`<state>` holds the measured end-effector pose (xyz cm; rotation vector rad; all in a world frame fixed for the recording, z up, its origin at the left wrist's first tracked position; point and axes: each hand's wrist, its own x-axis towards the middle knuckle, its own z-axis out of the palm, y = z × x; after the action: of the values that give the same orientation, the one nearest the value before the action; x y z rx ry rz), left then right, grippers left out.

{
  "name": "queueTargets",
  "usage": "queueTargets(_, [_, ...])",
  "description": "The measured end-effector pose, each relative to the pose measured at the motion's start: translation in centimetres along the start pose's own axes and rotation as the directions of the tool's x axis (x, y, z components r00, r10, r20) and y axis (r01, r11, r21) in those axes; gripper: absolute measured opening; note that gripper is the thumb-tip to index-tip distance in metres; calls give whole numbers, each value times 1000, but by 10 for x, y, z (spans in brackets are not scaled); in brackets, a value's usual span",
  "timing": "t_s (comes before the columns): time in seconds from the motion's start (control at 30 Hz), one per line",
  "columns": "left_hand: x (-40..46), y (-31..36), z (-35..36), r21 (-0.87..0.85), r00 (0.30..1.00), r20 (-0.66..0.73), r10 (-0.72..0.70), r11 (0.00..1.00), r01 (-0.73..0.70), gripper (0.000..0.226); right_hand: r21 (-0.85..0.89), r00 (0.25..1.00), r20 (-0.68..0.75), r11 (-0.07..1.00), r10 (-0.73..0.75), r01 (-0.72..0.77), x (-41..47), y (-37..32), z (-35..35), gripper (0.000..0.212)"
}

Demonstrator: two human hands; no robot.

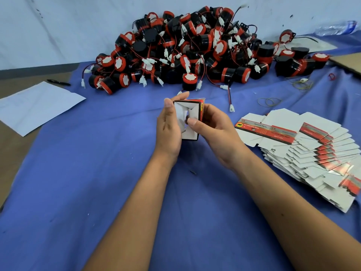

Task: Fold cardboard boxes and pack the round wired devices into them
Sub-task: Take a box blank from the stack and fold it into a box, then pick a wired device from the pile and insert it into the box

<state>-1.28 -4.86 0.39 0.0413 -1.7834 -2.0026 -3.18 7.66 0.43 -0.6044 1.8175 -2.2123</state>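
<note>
2 bare forearms are reaching forward over the blue cloth covering the table. Between them, lifted off the cloth, the left hand is gripping a small cardboard box along its left side, thumb lying up that edge and fingers curling over the top. The right hand is clasping the box's right side, its thumb pressing a white end flap inward. The box's open end is facing the person, showing white flaps inside a dark rim; red print is showing on the right wall.

Just right of the hands, a fanned stack of flat box blanks is lying on the cloth, white with red printed bands. To the left, a white sheet of paper is resting partly off the cloth, with a black pen beyond it. A few rubber bands are lying behind the blanks.

Farthest back, a large pile of round wired devices is sitting against the pale wall, black and red with white plugs.
</note>
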Motion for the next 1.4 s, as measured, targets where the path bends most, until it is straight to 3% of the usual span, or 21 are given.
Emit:
queueTargets(0.23, [-2,-2,5,67,992,-26,124,990,-122,51,-37,999,-18,999,-38,38,-1,0,-4,32])
queueTargets(0.43, [-10,-3,17,185,987,17,162,969,-162,43,-249,986,-165,968,-25,-18,-1,5,0,37])
queueTargets(0.53, [-8,-2,14,177,982,-4,190,967,-186,45,-221,998,-55,975,-21,8,-1,4,-5,37])
queueTargets(0.67, [-4,-4,6,101,997,-48,64,993,-59,54,-27,991,132,999,-31,35,-3,-3,-11,41])
queueTargets(0.7, [-3,-4,5,98,998,-52,33,995,-27,54,-58,990,128,997,-49,57,-4,-5,-11,37])
queueTargets(0.73, [-1,-5,2,109,998,-57,13,994,-6,52,-209,991,87,971,-100,116,-3,-5,-12,30])
queueTargets(0.77, [1,-5,-1,132,998,-64,12,991,-3,51,-435,980,48,879,-194,195,-3,-4,-14,25])
queueTargets(0.83, [4,-4,-5,159,998,-52,29,987,-20,50,-843,913,94,456,-396,285,2,0,-12,31])
queueTargets(0.9, [3,-2,-5,134,1000,12,-2,991,1,44,-938,898,248,141,-362,316,7,-3,-2,20])
queueTargets(0.97, [3,-4,-5,182,999,15,-31,983,28,37,-930,914,366,-24,-175,367,11,-6,5,27])
queueTargets(1.0, [4,-6,-6,207,998,-45,-33,977,41,35,-896,888,439,5,-136,444,12,-9,6,24])
queueTargets(1.03, [6,-8,-8,231,989,-148,-19,971,53,31,-843,850,500,134,-166,522,12,-12,5,19])
queueTargets(1.07, [10,-10,-14,266,964,-267,12,962,61,25,-761,822,497,314,-277,567,14,-16,5,17])
queueTargets(1.1, [16,-12,-21,314,924,-379,55,947,72,19,-654,804,399,478,-440,586,17,-17,2,17])
queueTargets(1.17, [21,-14,-31,372,830,-544,119,921,112,16,-565,784,32,636,-620,526,35,-22,-4,21])
queueTargets(1.2, [22,-15,-33,365,800,-588,125,923,124,17,-597,780,-114,670,-615,441,52,-21,-5,23])
queueTargets(1.27, [23,-20,-34,345,785,-610,106,927,143,16,-729,853,-222,662,-473,177,99,-12,-14,22])
queueTargets(1.33, [23,-21,-32,367,792,-600,113,918,147,15,-881,938,-171,472,-303,-9,146,0,-23,24])
queueTargets(1.4, [24,-23,-30,382,783,-608,131,913,144,15,-984,980,-82,169,-179,-51,185,10,-32,42])
